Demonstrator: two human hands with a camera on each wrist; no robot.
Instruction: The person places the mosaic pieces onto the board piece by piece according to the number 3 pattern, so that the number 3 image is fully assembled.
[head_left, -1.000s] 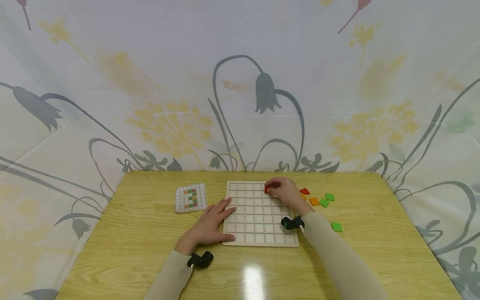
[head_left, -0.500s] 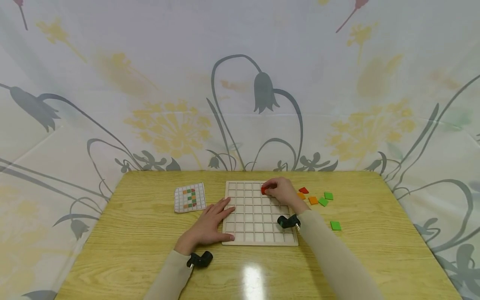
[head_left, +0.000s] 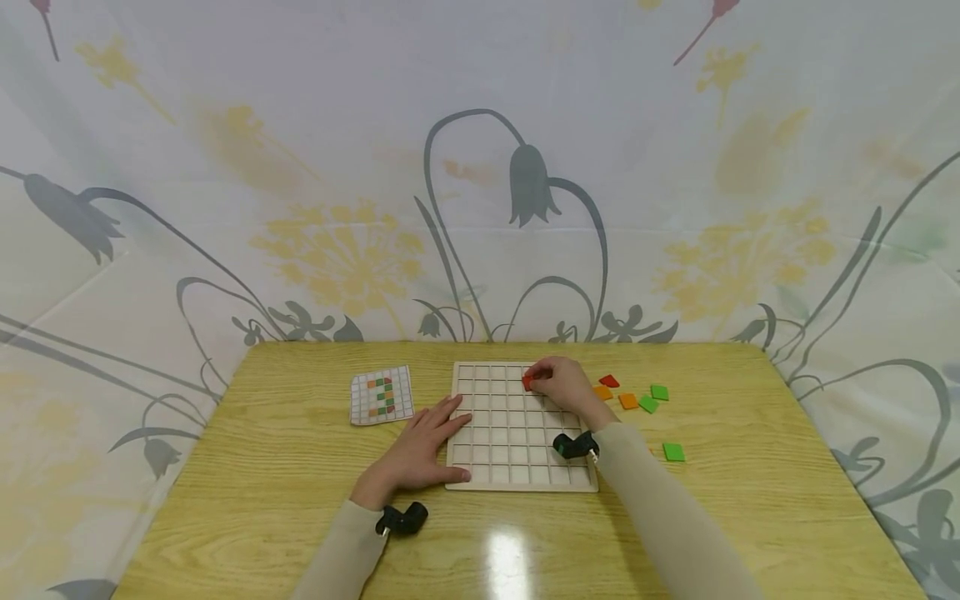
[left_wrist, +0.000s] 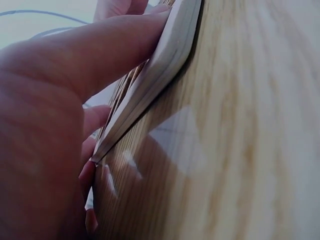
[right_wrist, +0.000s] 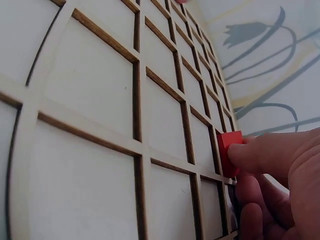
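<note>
- Right hand (head_left: pixel 561 387): thumb and fingers pinch a red tile (right_wrist: pixel 223 152) at the far part of the grid board (head_left: pixel 498 454).
- Left hand (head_left: pixel 416 447): fingers spread, tips and thumb resting on the board's left side.
- Right of board, on desk (head_left: pixel 262 475): loose orange tiles (head_left: pixel 628 402), green tiles (head_left: pixel 673 452).
- Left: pattern card (head_left: pixel 382 396).

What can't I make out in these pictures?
Red tile: whole shape, partly covered by the right grip, head and right wrist views.
Board: some cells behind right grip, head view; cut off at top, left wrist view.
Pattern card: exact printed shapes too small, head view.
</note>
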